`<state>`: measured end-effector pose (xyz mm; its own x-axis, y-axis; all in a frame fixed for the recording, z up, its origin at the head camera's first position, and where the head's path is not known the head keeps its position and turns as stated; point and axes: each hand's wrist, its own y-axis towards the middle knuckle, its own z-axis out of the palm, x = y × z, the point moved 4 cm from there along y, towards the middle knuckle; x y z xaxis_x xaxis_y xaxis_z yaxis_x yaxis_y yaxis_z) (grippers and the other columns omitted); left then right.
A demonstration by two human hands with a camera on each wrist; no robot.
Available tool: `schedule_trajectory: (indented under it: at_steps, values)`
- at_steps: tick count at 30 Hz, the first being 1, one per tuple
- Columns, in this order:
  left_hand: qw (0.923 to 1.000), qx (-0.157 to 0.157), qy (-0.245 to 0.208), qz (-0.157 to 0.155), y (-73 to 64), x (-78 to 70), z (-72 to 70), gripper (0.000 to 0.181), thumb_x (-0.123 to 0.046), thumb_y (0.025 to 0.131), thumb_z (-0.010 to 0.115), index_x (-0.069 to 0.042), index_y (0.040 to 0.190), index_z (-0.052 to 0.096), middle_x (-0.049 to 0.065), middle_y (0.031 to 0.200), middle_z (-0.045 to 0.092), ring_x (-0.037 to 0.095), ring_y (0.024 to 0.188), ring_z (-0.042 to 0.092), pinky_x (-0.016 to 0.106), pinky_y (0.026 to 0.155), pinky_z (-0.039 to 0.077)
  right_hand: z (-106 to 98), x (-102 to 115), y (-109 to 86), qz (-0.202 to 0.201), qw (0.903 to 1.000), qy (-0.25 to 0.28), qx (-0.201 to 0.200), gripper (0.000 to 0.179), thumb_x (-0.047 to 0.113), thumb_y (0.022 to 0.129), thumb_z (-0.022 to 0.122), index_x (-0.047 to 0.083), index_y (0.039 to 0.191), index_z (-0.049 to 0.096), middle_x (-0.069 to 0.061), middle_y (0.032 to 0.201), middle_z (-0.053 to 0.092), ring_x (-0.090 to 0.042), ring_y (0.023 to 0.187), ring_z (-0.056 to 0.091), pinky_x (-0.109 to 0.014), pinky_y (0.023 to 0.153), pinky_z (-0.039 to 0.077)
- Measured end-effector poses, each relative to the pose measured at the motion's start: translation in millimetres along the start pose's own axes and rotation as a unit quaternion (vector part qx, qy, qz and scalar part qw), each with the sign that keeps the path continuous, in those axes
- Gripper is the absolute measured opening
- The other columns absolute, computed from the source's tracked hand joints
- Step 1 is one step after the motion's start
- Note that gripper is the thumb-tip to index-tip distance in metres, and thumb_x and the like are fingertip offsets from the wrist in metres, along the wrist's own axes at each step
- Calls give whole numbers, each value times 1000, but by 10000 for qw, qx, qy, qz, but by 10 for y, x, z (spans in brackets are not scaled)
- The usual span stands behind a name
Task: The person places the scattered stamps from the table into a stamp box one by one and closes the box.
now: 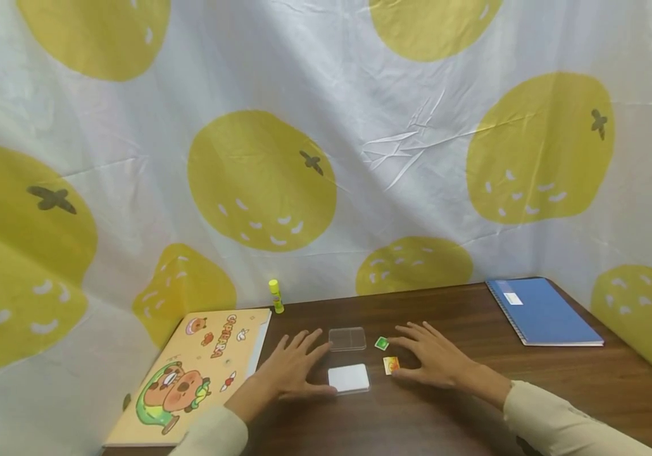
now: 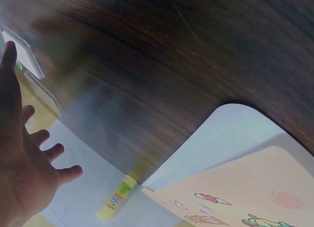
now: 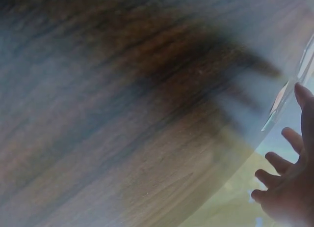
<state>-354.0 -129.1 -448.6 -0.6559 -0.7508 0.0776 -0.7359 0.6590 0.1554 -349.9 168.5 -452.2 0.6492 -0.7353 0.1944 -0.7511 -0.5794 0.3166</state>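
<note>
Fingers spread, my left hand [image 1: 293, 366] is at the left of a clear plastic lid [image 1: 347, 339] and a shallow case with a white top [image 1: 349, 378]. Its thumb reaches the case's left edge in the head view; contact cannot be made out. My right hand [image 1: 435, 358] is across from it, fingers extended and spread, beside a small green square piece [image 1: 382, 343] and a small orange-and-yellow picture square [image 1: 391, 365]. The right thumb is at the orange square's edge. In the wrist views, neither the left hand [image 2: 24, 163] nor the right hand [image 3: 289, 175] grips anything.
A capybara picture book [image 1: 189, 373] lies at the left of the dark wooden table [image 1: 326, 427]. Behind it a yellow glue stick [image 1: 276, 296] stands upright near the back edge. A blue spiral notebook [image 1: 548, 310] lies at the right. Fruit-patterned cloth [image 1: 406, 190] surrounds the table.
</note>
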Motion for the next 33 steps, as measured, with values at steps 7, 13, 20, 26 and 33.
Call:
schedule_trajectory:
  at_steps: [7, 13, 20, 26, 33]
  values:
    - [9998, 176, 27, 9, 8, -35, -7, 91, -78, 88, 57, -21, 157, 46, 13, 164, 37, 39, 146, 40, 64, 114, 36, 7, -3, 26, -372, 9992, 134, -58, 52, 38, 93, 78, 5, 132, 68, -23, 140, 61, -48, 132, 53, -68, 112, 35]
    - [9998, 98, 68, 154, 31, -35, 22, 86, -76, 89, 60, -23, 155, 49, 12, 156, 47, 35, 143, 44, 61, 112, 40, 19, -3, 38, -734, 9969, 259, -76, 42, 25, 93, 80, 6, 128, 69, -18, 134, 65, -39, 124, 61, -63, 106, 45]
    - [9993, 155, -271, 181, 21, -69, 15, 77, -69, 93, 62, -22, 153, 52, 8, 145, 55, 28, 135, 50, 54, 106, 48, -8, 44, 50, -817, 9962, 284, 26, 36, 18, 92, 80, 9, 126, 71, -8, 125, 69, -31, 115, 65, -51, 93, 56]
    - [9962, 111, -831, 216, 33, -103, 13, 66, -59, 92, 71, -21, 145, 61, 5, 133, 61, 25, 130, 53, 47, 102, 51, 10, 70, 90, -739, 9969, 196, 199, 26, 17, 94, 77, 13, 119, 77, -3, 117, 69, -25, 107, 66, -44, 86, 59]
    - [9912, 93, -1316, 132, 31, -142, -24, 57, -53, 89, 77, -21, 135, 69, 0, 127, 65, 23, 128, 55, 48, 100, 52, 43, 52, 102, -889, 9960, 63, 106, 17, 18, 92, 78, 15, 109, 80, 1, 107, 69, -19, 100, 65, -37, 83, 59]
